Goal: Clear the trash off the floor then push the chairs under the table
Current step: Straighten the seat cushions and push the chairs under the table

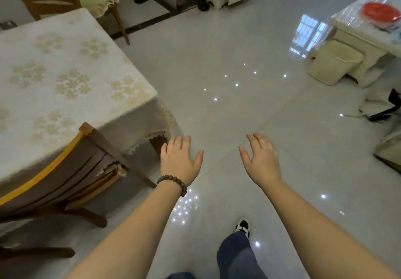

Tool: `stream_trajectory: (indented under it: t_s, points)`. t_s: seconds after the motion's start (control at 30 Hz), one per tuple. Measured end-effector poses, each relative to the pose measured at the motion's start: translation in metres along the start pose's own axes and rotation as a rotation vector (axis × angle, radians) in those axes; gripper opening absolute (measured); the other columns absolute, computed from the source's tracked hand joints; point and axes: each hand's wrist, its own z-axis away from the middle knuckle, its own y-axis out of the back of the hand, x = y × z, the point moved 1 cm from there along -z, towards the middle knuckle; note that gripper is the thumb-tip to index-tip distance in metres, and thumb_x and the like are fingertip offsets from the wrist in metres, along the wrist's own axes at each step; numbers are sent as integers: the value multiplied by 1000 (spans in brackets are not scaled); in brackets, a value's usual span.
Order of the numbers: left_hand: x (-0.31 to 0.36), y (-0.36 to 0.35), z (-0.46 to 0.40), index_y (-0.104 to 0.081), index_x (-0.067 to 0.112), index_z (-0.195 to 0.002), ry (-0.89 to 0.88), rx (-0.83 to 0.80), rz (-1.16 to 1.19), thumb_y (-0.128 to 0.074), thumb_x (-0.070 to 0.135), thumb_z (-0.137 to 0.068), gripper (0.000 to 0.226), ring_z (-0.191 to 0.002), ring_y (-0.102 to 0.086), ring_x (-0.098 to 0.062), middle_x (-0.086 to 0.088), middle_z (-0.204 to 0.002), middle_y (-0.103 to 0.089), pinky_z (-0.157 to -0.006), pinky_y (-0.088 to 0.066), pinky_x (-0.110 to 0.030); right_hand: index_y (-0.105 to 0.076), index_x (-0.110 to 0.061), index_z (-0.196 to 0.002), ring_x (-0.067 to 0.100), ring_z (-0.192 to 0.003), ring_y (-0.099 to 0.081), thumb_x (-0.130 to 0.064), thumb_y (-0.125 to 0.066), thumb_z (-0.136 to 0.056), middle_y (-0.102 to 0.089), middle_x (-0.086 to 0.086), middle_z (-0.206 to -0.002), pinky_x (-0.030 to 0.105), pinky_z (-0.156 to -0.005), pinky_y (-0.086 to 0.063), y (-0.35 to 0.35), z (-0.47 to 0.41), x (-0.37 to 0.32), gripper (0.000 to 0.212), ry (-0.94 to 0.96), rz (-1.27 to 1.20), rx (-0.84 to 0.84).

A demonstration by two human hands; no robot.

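Wooden chair (71, 170), yellow-edged back, sitting tucked against the cloth-covered worktop (65, 72). Left hand (180, 159) and right hand (261, 159) hovering beside it, fingers spread, holding nothing.

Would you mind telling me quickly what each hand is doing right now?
Left hand: open, fingers spread, holding nothing.
Right hand: open, fingers relaxed, holding nothing.

Soft, bright daylight, window glare and pinpoint reflections on the glossy floor (227, 66), wide-angle bending and blur at edges.
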Motion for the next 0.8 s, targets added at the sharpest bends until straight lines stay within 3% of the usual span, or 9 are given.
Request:
stream_trajectory:
  t_s: [0.2, 0.37, 0.8]
  points:
    - [96, -34, -85, -31, 19, -141, 58, -40, -1, -29, 58, -90, 64, -137, -26, -24, -6, -145, -38, -112, -19, -46, -50, -11, -131, 27, -133, -34, -38, -49, -94, -45, 11, -140, 44, -113, -21, 37, -90, 90, 46, 5, -7, -17]
    - [136, -40, -141, -31, 18, -141, 107, -16, 10, -26, 58, -90, 65, -137, -25, -24, -7, -146, -37, -113, -19, -46, -50, -12, -131, 24, -133, -32, -38, -47, -95, -44, 9, -141, 42, -113, -20, 54, -156, 121, 45, 46, -15, -54]
    - [105, -50, -324, -33, 17, -140, 322, 41, 28, -31, 55, -91, 62, -136, -27, -26, -9, -145, -38, -111, -19, -44, -52, -11, -129, 25, -132, -35, -34, -48, -95, -45, 10, -140, 39, -112, -21, -1, -381, 96, 42, 253, -51, -133]
